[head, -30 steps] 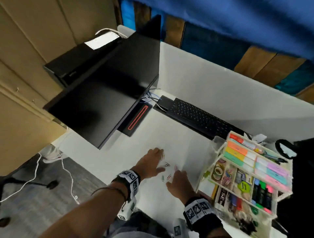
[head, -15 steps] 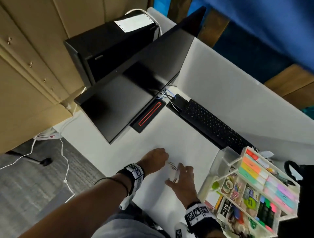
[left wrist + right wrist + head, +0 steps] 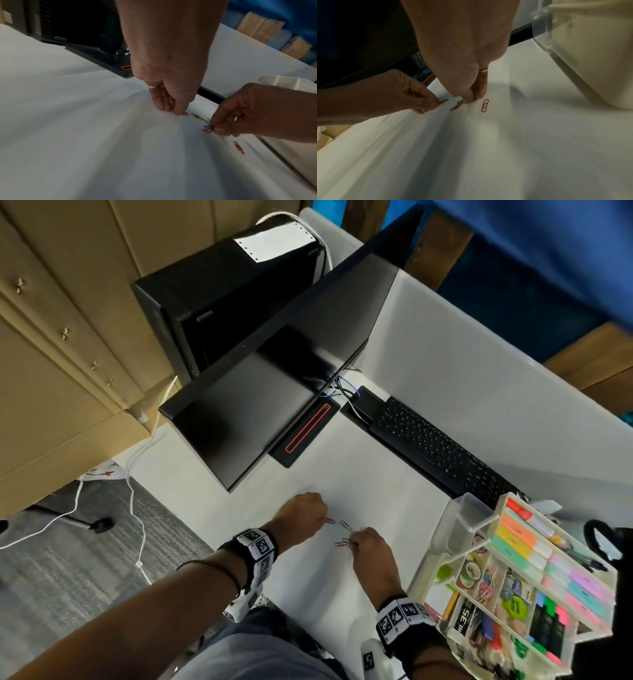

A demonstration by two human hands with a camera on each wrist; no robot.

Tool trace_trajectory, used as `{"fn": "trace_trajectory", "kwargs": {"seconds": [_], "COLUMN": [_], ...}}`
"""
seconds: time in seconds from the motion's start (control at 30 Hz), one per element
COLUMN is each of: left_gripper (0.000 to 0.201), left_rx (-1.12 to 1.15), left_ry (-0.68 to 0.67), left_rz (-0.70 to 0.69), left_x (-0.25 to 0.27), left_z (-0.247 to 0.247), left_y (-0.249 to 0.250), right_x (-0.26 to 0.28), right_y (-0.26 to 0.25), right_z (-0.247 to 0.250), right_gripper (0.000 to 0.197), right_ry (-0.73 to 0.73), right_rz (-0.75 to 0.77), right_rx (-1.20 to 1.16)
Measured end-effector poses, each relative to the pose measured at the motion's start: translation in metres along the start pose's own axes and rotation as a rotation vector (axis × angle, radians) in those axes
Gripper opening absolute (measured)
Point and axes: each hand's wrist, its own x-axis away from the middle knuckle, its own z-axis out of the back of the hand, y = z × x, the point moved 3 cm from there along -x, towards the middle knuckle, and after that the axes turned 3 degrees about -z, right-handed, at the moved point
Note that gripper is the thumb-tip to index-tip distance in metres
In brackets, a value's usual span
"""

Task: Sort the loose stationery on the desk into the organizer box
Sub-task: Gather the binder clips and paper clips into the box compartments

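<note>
Several coloured paper clips lie on the white desk (image 3: 359,481) between my hands. My left hand (image 3: 322,518) pinches one end of a red paper clip (image 3: 329,520), which still touches the desk; the right wrist view shows this clip (image 3: 443,101) too. My right hand (image 3: 352,541) pinches a green paper clip (image 3: 208,127) with a second red clip (image 3: 207,130) right against it. A yellow clip (image 3: 197,116) lies loose between the hands. Another red clip (image 3: 485,105) lies just right of my right fingers. The clear organizer box (image 3: 474,528) stands to the right, its compartments holding highlighters, tape and clips.
A black monitor (image 3: 274,392) overhangs the desk behind the hands, its base (image 3: 305,436) below it. A black keyboard (image 3: 435,446) lies at the back right and a computer tower (image 3: 219,302) at the back left. The desk edge runs just left of my left wrist.
My left hand lay spread over the clips and is now curled, pinching a red one. My right hand has closed its fingertips on the green clip. The head view has tilted and shifted.
</note>
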Motion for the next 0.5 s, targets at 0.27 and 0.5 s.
{"fn": "trace_trajectory", "kwargs": {"seconds": [0.27, 0.5], "left_gripper": [0.021, 0.035], "left_rx": [-0.059, 0.026], "left_ry": [-0.136, -0.194], "left_rz": [0.097, 0.163], "left_x": [-0.0041, 0.0013], "left_z": [-0.0082, -0.0049], "left_y": [0.0083, 0.0003], "right_x": [-0.008, -0.01], "right_y": [0.0034, 0.0082], "right_z": [0.0059, 0.0036], "right_gripper": [0.005, 0.009], "right_ry": [-0.063, -0.097], "right_rz": [-0.039, -0.054], "right_rx": [-0.011, -0.08]}}
